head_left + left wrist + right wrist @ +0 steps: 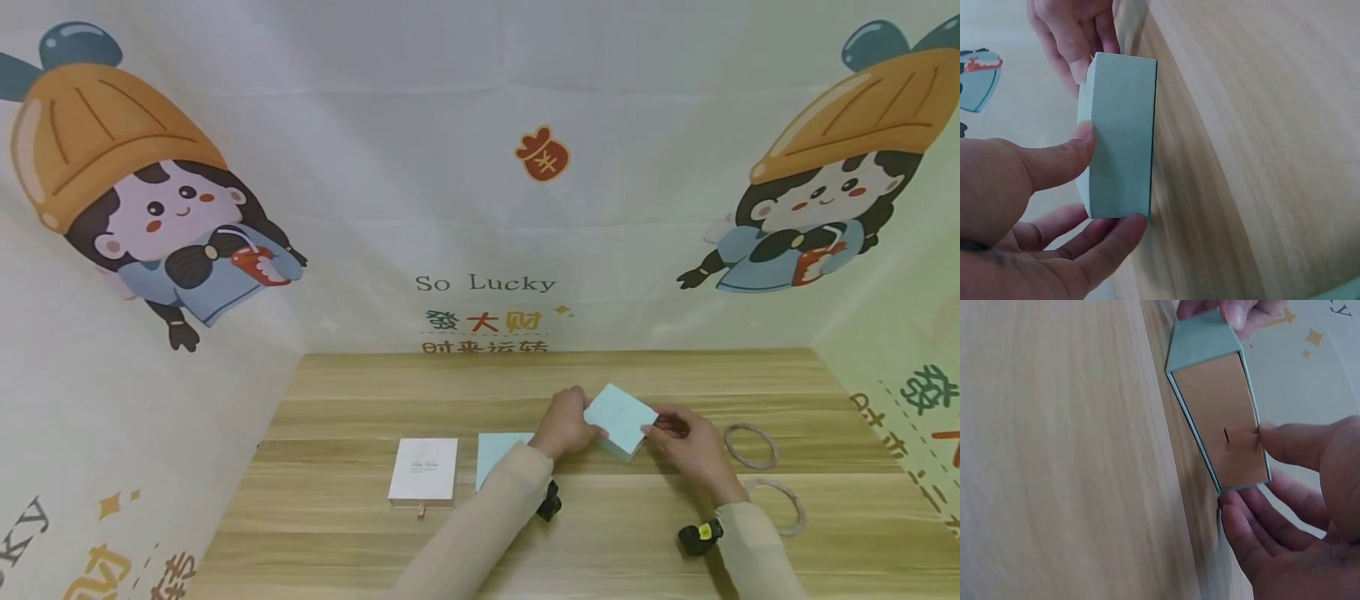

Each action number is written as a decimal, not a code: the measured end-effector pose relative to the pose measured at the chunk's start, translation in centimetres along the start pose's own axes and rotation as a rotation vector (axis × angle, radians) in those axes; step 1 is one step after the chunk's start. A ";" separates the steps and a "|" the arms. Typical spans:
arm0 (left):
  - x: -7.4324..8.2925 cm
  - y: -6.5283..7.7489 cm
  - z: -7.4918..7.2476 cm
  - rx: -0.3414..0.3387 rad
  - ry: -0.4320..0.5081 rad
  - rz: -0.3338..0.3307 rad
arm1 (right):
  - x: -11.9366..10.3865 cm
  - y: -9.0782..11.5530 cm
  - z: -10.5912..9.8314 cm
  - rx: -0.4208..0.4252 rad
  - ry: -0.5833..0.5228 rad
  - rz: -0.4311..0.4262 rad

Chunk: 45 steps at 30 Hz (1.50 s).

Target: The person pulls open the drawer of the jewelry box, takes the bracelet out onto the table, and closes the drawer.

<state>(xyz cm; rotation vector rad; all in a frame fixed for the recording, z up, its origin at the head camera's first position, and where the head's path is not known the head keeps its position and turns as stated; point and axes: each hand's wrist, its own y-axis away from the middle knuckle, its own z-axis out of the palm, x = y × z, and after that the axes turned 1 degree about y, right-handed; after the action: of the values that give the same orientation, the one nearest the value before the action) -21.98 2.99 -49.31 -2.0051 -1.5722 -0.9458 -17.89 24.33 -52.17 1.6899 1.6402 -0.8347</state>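
A light teal drawer-style box [621,417] is held between both hands over the back middle of the wooden table. My left hand [564,423] grips its left end, with the thumb on the upper edge and the fingertips at the lower one in the left wrist view. At the other end, my right hand [692,446] has its thumb on the upper edge and fingers under the lower edge. In the right wrist view that end shows a tan drawer front [1210,403], pushed in level with the sleeve. A ribbon tab [1242,438] runs from its slit toward my right thumb.
A white box [423,468] with a short ribbon tab lies on the table [322,492] at the left. Beside it, a second teal item [497,452] is partly covered by the left sleeve. Two ring-shaped bangles, one farther back [776,454] and one nearer [802,508], lie at the right.
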 end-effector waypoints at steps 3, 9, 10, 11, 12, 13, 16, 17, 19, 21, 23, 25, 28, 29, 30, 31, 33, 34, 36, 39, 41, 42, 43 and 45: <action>0.0 0.7 0.1 0.016 -0.022 0.010 | 0.0 -0.2 -0.2 -0.036 -0.001 -0.026; 0.1 2.3 0.4 0.048 -0.071 0.011 | 0.1 -0.5 -0.6 -0.096 0.033 -0.072; 0.1 2.5 0.5 0.054 -0.070 0.010 | 0.0 -0.6 -0.7 -0.110 0.034 -0.076; 0.1 2.8 0.6 0.062 -0.066 0.012 | 0.1 -0.7 -0.7 -0.123 0.033 -0.084; 0.1 3.0 0.7 0.070 -0.053 0.011 | 0.1 -0.7 -0.7 -0.136 0.031 -0.090; 0.0 3.3 0.7 0.074 -0.039 0.006 | 0.0 -0.8 -0.7 -0.150 0.031 -0.101; 0.0 4.2 1.0 0.085 0.008 -0.012 | 0.0 -0.9 -0.7 -0.183 0.021 -0.131; 0.0 4.5 1.2 0.091 0.010 -0.019 | 0.0 -0.9 -0.6 -0.192 0.018 -0.140; 0.1 5.0 1.4 0.101 0.004 -0.031 | -0.1 -1.0 -0.6 -0.205 0.012 -0.151; 0.1 5.6 1.7 0.113 -0.017 -0.036 | 0.0 -1.0 -0.6 -0.224 0.001 -0.151; 0.2 6.1 1.9 0.123 -0.035 -0.042 | 0.0 -1.1 -0.5 -0.244 -0.011 -0.151; 0.2 6.5 2.1 0.125 -0.036 -0.049 | 0.1 -1.2 -0.4 -0.269 -0.028 -0.156; 0.2 6.9 2.3 0.133 -0.026 -0.053 | 0.1 -1.3 -0.3 -0.294 -0.051 -0.172; 0.2 7.1 2.4 0.134 -0.020 -0.053 | 0.1 -1.3 -0.3 -0.301 -0.055 -0.181; 0.2 7.2 2.4 0.135 -0.011 -0.053 | 0.1 -1.3 -0.3 -0.305 -0.059 -0.188; 0.2 7.3 2.4 0.136 -0.002 -0.053 | 0.1 -1.3 -0.2 -0.308 -0.058 -0.196; 0.2 7.4 2.4 0.142 0.008 -0.043 | 0.1 -1.3 -0.2 -0.310 -0.057 -0.200; 0.1 7.5 2.4 0.141 0.012 -0.043 | 0.1 -1.3 -0.2 -0.312 -0.054 -0.206; 0.1 7.6 2.4 0.143 0.009 -0.040 | 0.2 -1.2 -0.1 -0.313 -0.047 -0.205; 0.1 7.6 2.3 0.146 -0.034 -0.032 | 0.1 -1.2 -0.1 -0.313 -0.027 -0.202; 0.1 7.5 2.1 0.155 -0.093 -0.023 | 0.0 -1.1 -0.1 -0.307 -0.019 -0.200; 0.2 7.5 1.9 0.162 -0.122 -0.017 | 0.0 -1.1 -0.2 -0.302 -0.015 -0.200; 0.3 7.4 1.7 0.168 -0.153 -0.008 | -0.1 -1.0 -0.3 -0.298 -0.016 -0.200; 0.5 7.3 1.2 0.175 -0.207 0.020 | -0.4 -0.9 -0.5 -0.284 -0.013 -0.184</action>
<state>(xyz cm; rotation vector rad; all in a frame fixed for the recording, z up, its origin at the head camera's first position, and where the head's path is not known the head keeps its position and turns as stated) -14.65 2.17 -49.20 -2.0429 -1.6748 -0.5856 -18.83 24.53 -51.55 1.3516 1.8295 -0.6583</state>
